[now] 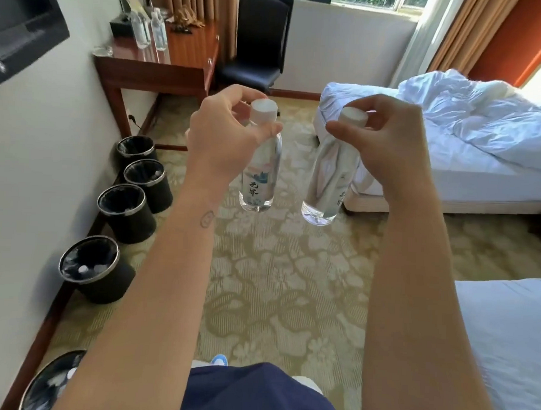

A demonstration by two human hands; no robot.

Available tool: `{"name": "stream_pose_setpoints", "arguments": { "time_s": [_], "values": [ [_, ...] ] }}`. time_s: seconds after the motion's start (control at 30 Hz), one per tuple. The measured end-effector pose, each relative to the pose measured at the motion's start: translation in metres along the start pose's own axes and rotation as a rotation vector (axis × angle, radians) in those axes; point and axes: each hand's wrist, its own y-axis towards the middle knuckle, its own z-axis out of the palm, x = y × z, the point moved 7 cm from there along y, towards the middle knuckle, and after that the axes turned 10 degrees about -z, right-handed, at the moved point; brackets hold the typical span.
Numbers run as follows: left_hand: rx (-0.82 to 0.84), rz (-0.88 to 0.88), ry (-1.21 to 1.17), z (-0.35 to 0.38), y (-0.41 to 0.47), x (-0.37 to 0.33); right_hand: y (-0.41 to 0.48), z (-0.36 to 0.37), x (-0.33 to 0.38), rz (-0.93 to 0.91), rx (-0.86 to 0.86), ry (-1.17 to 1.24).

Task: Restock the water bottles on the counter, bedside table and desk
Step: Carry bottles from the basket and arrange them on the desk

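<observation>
My left hand (226,131) grips a clear water bottle (261,176) by its neck, just under the white cap, and the bottle hangs upright over the carpet. My right hand (386,138) holds a second water bottle (329,182) the same way, hanging slightly tilted. Both bottles carry a pale printed label. Far off at the upper left, two more water bottles (151,29) stand side by side on the wooden desk (189,55).
A row of several black bins (128,212) lines the left wall. A dark office chair (257,49) stands beside the desk. An unmade bed (451,144) lies at right, another bed corner (511,333) at lower right. Patterned carpet runs between them. A wall TV (20,23) hangs upper left.
</observation>
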Motion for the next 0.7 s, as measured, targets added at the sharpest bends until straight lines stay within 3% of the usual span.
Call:
{"name": "stream_pose_setpoints", "arguments": {
  "time_s": [0.37,0.7],
  "values": [
    [0.062,0.047,0.106,0.045,0.131,0.041,0.097,0.073,-0.074,0.091,-0.079,0.032],
    [0.018,0.104,0.415,0.137,0.243,0.056,0.217,0.1,-0.164,0.105,0.09,-0.102]
  ]
}}
